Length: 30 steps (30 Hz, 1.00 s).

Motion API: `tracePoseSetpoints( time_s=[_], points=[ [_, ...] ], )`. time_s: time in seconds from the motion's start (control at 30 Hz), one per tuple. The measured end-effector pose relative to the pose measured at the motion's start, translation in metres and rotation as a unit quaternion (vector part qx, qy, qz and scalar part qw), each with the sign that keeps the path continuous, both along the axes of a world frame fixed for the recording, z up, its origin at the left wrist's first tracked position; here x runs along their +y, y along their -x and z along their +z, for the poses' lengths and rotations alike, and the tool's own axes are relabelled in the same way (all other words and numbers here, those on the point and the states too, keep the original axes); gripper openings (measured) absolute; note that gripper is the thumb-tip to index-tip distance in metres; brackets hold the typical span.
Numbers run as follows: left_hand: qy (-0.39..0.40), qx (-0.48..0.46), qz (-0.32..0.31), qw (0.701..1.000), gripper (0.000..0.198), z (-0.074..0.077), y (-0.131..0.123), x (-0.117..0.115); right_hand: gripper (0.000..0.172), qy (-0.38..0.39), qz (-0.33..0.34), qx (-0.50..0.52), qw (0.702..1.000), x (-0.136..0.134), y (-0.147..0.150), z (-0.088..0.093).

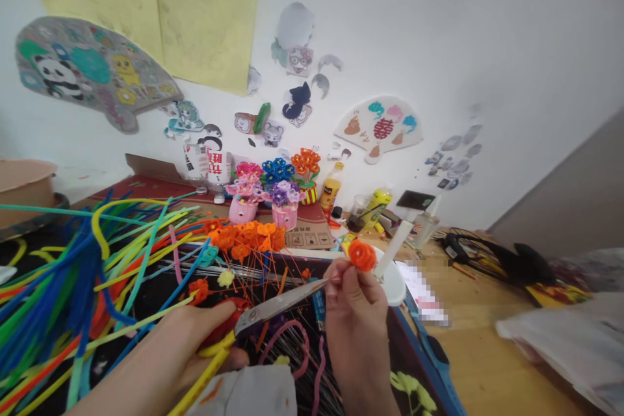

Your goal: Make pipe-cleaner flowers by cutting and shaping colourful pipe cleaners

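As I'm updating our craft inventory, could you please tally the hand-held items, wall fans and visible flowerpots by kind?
Held scissors: 1
Held orange pipe-cleaner flower: 1
Wall fans: 2
Pink flowerpots: 2
Striped flowerpot: 1
Total: 7

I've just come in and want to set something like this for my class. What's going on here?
Someone is working on craft flowers at a cluttered table. The right hand pinches an orange flower, and the left hand holds scissors, their tip close to the right fingers. More orange flowers lie bunched beyond the hands, colourful pipe cleaners are piled to the left, and small flower pots stand toward the wall.
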<state>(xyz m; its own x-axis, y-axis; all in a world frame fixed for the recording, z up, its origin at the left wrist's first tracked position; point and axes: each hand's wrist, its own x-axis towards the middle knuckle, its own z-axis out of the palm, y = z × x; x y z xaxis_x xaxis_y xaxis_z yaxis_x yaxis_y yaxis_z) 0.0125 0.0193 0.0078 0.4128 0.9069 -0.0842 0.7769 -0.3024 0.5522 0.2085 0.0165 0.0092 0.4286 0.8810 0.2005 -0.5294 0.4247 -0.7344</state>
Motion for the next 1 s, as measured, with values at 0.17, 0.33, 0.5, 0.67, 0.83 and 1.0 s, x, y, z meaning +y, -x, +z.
tracePoseSetpoints(
  time_s=[0.17, 0.33, 0.5, 0.67, 0.83, 1.0],
  points=[
    [-0.001, -0.014, 0.009, 1.0, 0.013, -0.002, 0.005, 0.002, 0.018, 0.002, -0.029, -0.009, 1.0, 0.001, 0.001, -0.001],
    [-0.04, -0.023, 0.061, 0.997, 0.02, -0.005, 0.007, 0.003, 0.022, 0.008, -0.02, -0.016, 1.0, 0.0, 0.002, -0.002],
    [-0.021, 0.0, 0.062, 0.998, 0.024, 0.0, 0.0, 0.002, 0.028, 0.022, -0.001, -0.012, 1.0, 0.001, 0.002, -0.002],
    [-0.047, -0.02, 0.035, 0.998, 0.017, -0.005, -0.005, 0.0, 0.026, 0.042, -0.012, 0.03, 0.999, 0.003, 0.003, -0.004],
    [-0.048, -0.026, 0.026, 0.998, 0.015, -0.01, -0.006, -0.002, 0.024, 0.05, 0.009, 0.047, 0.998, 0.003, 0.003, -0.005],
    [-0.054, -0.031, 0.022, 0.998, 0.016, -0.009, -0.005, -0.001, 0.023, 0.049, 0.004, 0.069, 0.996, 0.003, 0.003, -0.006]
  ],
)
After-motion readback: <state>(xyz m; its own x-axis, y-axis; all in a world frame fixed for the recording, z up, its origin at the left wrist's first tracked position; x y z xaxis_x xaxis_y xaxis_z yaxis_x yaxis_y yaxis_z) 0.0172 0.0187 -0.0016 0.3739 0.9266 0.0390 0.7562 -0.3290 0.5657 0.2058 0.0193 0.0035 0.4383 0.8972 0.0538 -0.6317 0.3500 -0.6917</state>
